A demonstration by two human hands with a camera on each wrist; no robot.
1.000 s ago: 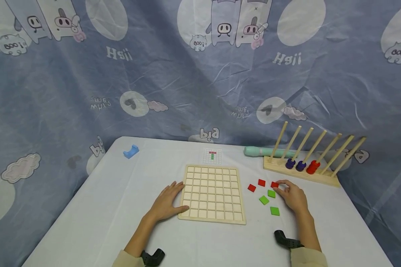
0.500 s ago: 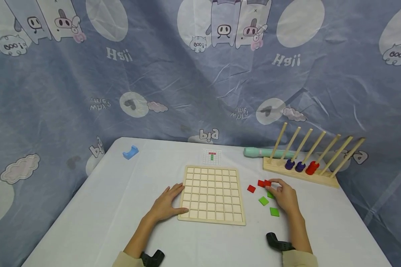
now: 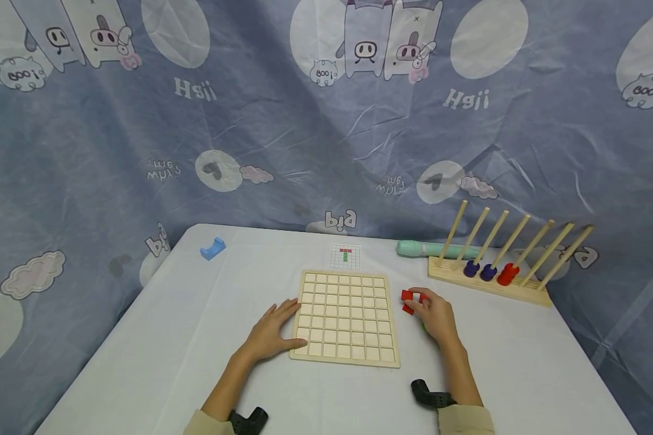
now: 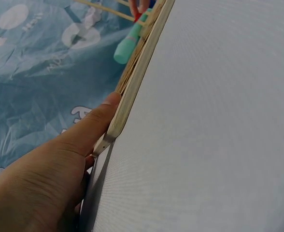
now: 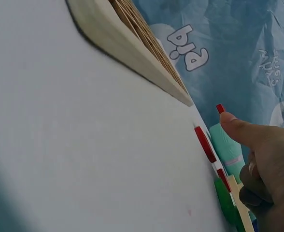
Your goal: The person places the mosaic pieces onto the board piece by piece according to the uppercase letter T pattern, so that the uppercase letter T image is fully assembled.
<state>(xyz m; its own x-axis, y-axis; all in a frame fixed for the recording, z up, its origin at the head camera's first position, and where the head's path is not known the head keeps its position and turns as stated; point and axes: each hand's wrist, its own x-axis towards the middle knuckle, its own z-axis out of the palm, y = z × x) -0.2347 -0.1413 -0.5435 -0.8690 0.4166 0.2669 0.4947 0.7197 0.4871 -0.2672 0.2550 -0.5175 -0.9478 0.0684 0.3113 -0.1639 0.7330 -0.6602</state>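
My right hand (image 3: 438, 315) pinches a small red square tile (image 3: 407, 295) between thumb and fingertips, above the table just right of a wooden grid board (image 3: 344, 361). In the right wrist view that red tile (image 5: 220, 108) juts past the thumb tip. Under and beside the hand lie two more red tiles, one a loose red tile (image 3: 408, 309) near the board. Green tiles (image 5: 225, 200) are mostly hidden by the hand in the head view. My left hand (image 3: 272, 332) rests on the board's left edge, its fingers extended and the thumb (image 4: 101, 116) on the rim.
Behind the board lies a pattern card (image 3: 345, 256) with a red and green T. A wooden peg stand (image 3: 490, 283) with purple and red rings stands at the back right, before a mint-green cylinder (image 3: 410, 248). A blue curved piece (image 3: 213, 248) lies far left.
My right hand has carried the pinched red tile leftward over the other tiles toward the board, covering the green ones. The left hand has stayed in place.
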